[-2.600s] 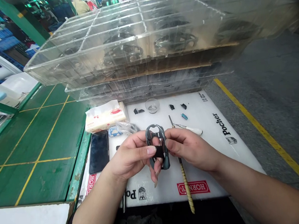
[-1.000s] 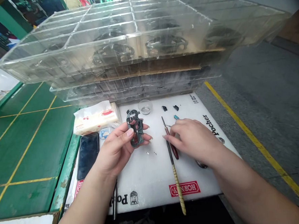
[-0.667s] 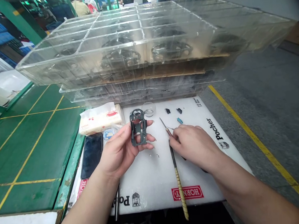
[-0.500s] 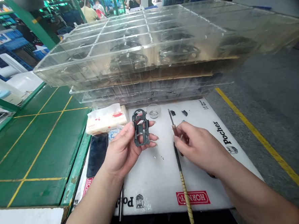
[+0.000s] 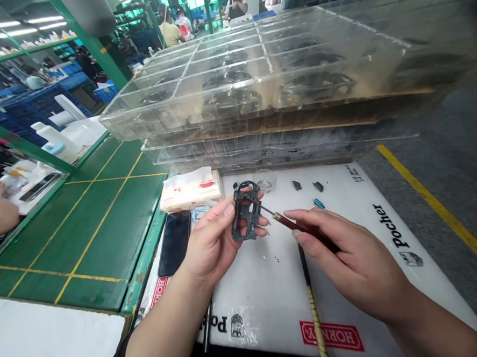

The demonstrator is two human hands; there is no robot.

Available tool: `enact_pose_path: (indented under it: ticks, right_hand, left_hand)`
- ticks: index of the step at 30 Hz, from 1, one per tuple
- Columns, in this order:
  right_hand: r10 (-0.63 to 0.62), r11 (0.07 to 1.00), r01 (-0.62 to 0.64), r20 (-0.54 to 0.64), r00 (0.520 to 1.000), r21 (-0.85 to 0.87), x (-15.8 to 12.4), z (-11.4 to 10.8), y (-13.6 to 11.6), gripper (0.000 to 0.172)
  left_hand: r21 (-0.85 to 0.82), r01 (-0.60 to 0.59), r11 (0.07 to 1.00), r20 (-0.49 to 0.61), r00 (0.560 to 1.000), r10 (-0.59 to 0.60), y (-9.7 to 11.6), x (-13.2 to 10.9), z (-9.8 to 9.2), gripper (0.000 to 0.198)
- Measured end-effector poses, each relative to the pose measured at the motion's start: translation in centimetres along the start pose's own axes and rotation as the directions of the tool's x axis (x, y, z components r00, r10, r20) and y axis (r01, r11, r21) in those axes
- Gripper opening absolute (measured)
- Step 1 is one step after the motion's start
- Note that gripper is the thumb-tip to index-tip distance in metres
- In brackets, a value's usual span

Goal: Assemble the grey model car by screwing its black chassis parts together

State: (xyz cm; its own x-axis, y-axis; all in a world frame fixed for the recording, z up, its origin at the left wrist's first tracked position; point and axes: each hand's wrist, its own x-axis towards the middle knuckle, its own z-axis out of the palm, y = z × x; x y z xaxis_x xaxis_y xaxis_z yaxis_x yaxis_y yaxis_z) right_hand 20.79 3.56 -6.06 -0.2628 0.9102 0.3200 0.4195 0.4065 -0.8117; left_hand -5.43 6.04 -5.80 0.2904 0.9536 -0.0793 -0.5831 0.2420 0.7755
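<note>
Dark grey model car frame (image 5: 245, 213) sits gripped in my left fingers (image 5: 221, 217). My right fingers (image 5: 309, 215) pinch a red-handled pick (image 5: 289, 223), its tip at the frame.

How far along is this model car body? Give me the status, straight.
Done: dark car bodies sit in the clear compartmented tray, though how finished they are is hard to tell. In hand: the left hand grips a dark model car body, and the right hand reaches into it with a red-handled needle tool. Left: small dark pieces and a blue piece lie loose on the white mat.
</note>
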Motion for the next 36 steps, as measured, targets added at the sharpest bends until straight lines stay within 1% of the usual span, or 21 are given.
enact_pose_path:
  ticks: [3,6,13,17,23,28,32,36]
  right_hand:
    - [0.051,0.999,-0.052,-0.034,0.998,-0.008,-0.13,0.0,-0.02,0.019]
    - [0.038,0.999,-0.039,-0.054,0.998,-0.006,-0.13,-0.07,-0.3,0.015]
    - [-0.067,0.997,0.07,-0.066,0.996,0.029,0.08,-0.02,-0.58,0.028]
    - [-0.069,0.997,0.071,-0.067,0.995,0.028,-0.03,-0.05,-0.43,0.029]
    - [-0.078,0.996,0.08,-0.06,0.995,0.03,-0.07,-0.2,-0.47,0.029]
    - [-0.081,0.996,0.083,-0.072,0.994,0.034,-0.1,-0.13,-0.69,0.029]
    - [-0.105,0.992,0.11,-0.079,0.991,0.063,-0.19,-0.03,-0.63,0.034]
    - [-0.127,0.988,0.131,-0.047,0.991,0.087,-0.21,-0.12,-0.46,0.038]
  left_hand:
    - [0.009,0.001,1.0,0.004,1.0,-0.001,-0.09,-0.03,-0.02,0.037]
    - [0.034,0.005,0.999,0.013,1.0,-0.005,-0.14,-0.02,-0.13,0.038]
    - [0.061,0.009,0.998,0.033,0.999,-0.011,-0.17,-0.13,-0.3,0.041]
    - [0.086,-0.002,0.996,0.034,0.999,-0.001,-0.25,-0.15,-0.36,0.044]
    - [0.069,-0.008,0.998,0.043,0.999,0.005,-0.25,0.0,-0.46,0.044]
    - [0.122,-0.019,0.992,0.055,0.998,0.013,-0.19,-0.11,-0.42,0.044]
    - [0.155,-0.035,0.987,0.045,0.999,0.029,-0.23,-0.41,-0.44,0.047]
    - [0.202,-0.069,0.977,0.044,0.997,0.062,-0.26,-0.53,-0.34,0.048]
